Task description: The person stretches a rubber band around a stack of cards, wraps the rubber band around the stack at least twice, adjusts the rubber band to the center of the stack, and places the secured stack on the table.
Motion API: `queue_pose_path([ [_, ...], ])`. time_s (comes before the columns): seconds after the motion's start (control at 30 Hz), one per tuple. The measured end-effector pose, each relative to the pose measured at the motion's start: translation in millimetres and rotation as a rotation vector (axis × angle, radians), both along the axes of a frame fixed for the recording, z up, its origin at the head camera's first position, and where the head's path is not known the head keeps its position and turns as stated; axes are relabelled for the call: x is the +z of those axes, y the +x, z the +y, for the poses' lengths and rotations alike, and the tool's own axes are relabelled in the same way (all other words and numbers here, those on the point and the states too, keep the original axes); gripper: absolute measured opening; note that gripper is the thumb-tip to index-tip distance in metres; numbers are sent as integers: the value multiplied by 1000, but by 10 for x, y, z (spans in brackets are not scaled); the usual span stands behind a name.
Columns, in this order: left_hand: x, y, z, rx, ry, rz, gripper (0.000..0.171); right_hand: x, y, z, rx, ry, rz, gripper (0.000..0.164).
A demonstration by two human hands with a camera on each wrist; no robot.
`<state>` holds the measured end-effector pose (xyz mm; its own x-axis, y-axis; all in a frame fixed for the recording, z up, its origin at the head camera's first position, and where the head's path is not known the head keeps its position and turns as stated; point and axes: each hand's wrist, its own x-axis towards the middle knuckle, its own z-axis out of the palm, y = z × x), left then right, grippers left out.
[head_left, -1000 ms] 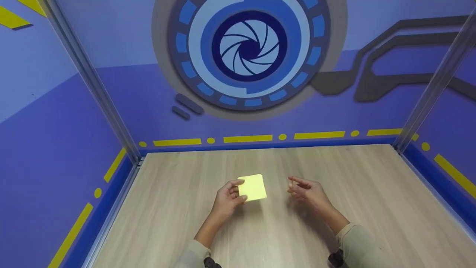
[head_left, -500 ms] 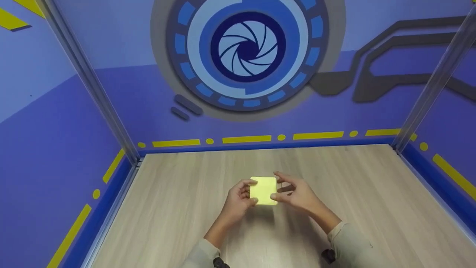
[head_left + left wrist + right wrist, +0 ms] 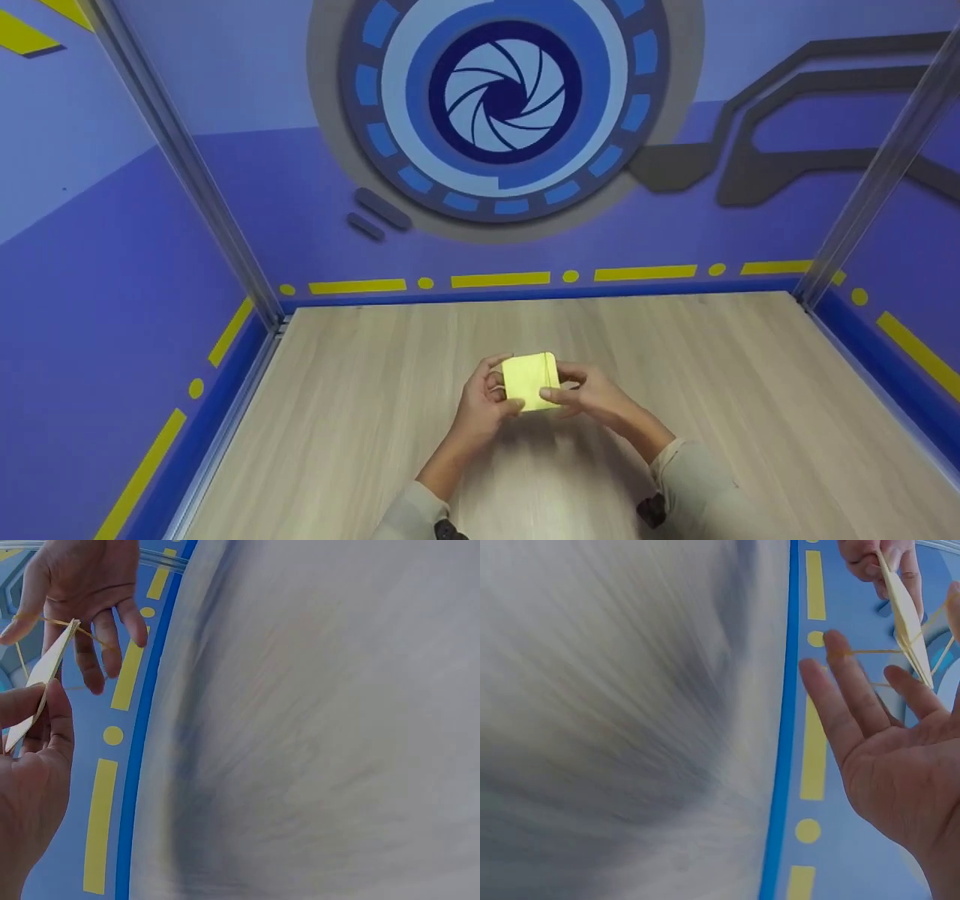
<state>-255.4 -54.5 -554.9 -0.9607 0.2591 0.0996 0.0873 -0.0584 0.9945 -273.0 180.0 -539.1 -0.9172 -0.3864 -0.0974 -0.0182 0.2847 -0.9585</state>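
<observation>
A stack of yellow square paper (image 3: 525,381), like a sticky-note pad, is above the table. My left hand (image 3: 482,401) pinches its left side, with the thumb in front. In the left wrist view the stack (image 3: 46,671) shows edge-on between thumb and fingers. A thin rubber band (image 3: 877,652) goes round the far end of the stack and stretches over the spread fingers and thumb of my right hand (image 3: 900,757). Those fingers are fairly straight. From the head view my right hand (image 3: 604,401) is at the stack's right side, its thumb overlapping the front face.
The wooden tabletop (image 3: 375,390) lies below both hands. Blue printed panels (image 3: 285,210) with yellow dashes enclose it at the back and sides, and metal posts (image 3: 187,172) stand in the corners. Dark straps (image 3: 651,510) show at the sleeves.
My right hand has moved left to the stack, bringing the rubber band onto its right edge. The left hand has shifted slightly right with the stack.
</observation>
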Motion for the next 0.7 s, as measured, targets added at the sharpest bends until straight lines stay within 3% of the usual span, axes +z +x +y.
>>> queue_pose_path([
  [0.17,44,-18,7,60,46,-43,75,-83,19,-19,12,-90,-71,58],
  [0.4,114,-92,45,171,70,-29,70,-121,86,-71,80,-98,-30,47],
  [0.57,136,-122,31,270,162,-76,70,-117,129,-21,193,-126,-65,33],
  [0.7,144,-131,30,296,231,-121,69,-112,181,27,273,-108,-73,33],
])
